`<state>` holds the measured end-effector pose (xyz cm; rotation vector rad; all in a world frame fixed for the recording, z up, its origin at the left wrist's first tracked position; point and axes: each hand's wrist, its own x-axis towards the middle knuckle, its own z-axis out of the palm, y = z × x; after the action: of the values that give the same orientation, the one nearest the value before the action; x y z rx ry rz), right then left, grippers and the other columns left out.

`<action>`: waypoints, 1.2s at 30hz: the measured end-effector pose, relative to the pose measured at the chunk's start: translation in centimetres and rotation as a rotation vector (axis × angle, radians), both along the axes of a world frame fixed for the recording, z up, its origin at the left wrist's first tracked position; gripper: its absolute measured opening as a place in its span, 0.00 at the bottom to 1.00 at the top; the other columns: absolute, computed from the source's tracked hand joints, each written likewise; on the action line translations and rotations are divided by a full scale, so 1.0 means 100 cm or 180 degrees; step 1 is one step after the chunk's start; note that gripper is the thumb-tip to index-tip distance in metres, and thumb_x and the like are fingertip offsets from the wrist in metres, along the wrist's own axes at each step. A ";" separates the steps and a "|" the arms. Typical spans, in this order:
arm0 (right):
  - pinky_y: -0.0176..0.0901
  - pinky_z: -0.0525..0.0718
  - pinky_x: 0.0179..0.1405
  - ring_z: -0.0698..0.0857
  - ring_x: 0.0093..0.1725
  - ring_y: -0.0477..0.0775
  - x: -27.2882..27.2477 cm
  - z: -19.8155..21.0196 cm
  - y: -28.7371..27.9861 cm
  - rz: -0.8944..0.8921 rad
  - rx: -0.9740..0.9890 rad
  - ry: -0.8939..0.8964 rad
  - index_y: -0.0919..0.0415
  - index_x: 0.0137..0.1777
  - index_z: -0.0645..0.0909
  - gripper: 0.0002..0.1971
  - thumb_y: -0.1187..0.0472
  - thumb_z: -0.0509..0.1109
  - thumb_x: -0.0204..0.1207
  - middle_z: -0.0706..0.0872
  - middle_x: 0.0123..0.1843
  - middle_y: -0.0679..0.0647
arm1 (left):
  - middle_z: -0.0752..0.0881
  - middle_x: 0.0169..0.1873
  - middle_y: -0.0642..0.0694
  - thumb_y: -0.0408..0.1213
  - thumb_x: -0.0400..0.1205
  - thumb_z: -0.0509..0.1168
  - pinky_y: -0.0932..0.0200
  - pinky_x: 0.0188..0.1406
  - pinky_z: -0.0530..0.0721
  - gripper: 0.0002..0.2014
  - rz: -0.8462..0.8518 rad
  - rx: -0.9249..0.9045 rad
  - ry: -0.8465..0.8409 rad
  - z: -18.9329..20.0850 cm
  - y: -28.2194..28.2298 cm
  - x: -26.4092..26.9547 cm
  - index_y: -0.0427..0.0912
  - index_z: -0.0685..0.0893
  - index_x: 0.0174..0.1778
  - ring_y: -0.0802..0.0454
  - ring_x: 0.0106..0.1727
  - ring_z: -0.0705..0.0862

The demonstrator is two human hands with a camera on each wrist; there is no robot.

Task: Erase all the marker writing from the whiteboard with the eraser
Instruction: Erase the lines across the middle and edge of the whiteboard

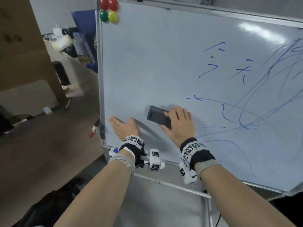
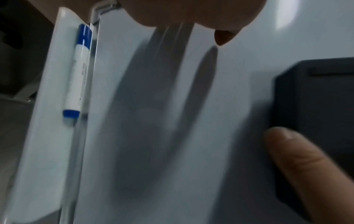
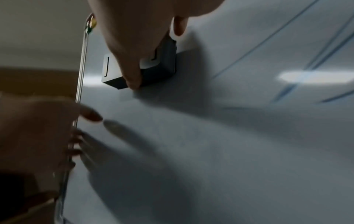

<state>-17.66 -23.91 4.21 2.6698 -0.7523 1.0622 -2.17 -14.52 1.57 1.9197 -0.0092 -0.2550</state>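
Observation:
A whiteboard [image 1: 155, 63] on a stand fills the head view, and blue marker writing [image 1: 242, 99] covers its right half. My right hand [image 1: 177, 123] grips a black eraser [image 1: 157, 116] by its long sides and holds it flat against the board's lower middle. In the right wrist view the eraser [image 3: 162, 66] sits on the board between thumb and fingers. My left hand [image 1: 123, 126] lies flat with straight fingers on the board's lower left corner, holding nothing. The eraser [image 2: 316, 121] shows at the right edge of the left wrist view, beside my left thumb [image 2: 298, 159].
Red, green and yellow magnets [image 1: 108, 10] stick to the board's top left corner. A blue-capped marker [image 2: 76, 75] lies in the tray [image 2: 47, 106] below the board. A red-tipped marker [image 1: 93, 131] hangs by the left frame. Cardboard boxes [image 1: 21, 46] and clutter stand to the left.

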 end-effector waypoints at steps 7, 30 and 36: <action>0.55 0.72 0.54 0.74 0.55 0.62 -0.004 0.062 -0.027 -0.0692 -0.0124 -0.1227 0.61 0.59 0.80 0.21 0.48 0.77 0.73 0.81 0.59 0.59 | 0.45 0.87 0.53 0.48 0.82 0.58 0.35 0.83 0.55 0.39 0.0331 -0.0024 0.0245 -0.009 -0.011 -0.004 0.47 0.48 0.88 0.48 0.88 0.48; 0.55 0.72 0.54 0.77 0.56 0.62 -0.084 0.055 -0.059 -0.0772 -0.0054 -0.0889 0.54 0.63 0.80 0.23 0.48 0.78 0.70 0.82 0.60 0.56 | 0.42 0.87 0.50 0.61 0.82 0.60 0.41 0.83 0.50 0.43 0.0314 -0.0456 0.0268 0.008 -0.044 -0.072 0.48 0.47 0.88 0.45 0.87 0.44; 0.54 0.70 0.54 0.78 0.53 0.62 -0.080 0.042 -0.057 -0.0112 -0.0284 -0.0166 0.49 0.62 0.84 0.23 0.48 0.82 0.66 0.82 0.57 0.54 | 0.43 0.87 0.49 0.59 0.83 0.59 0.41 0.83 0.51 0.42 0.0356 -0.0424 0.0315 0.005 -0.050 -0.089 0.48 0.48 0.88 0.44 0.87 0.45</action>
<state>-25.65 -29.65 8.39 2.5546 -0.7402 1.1330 -11.06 -19.52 2.07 1.7668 0.1434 -0.2671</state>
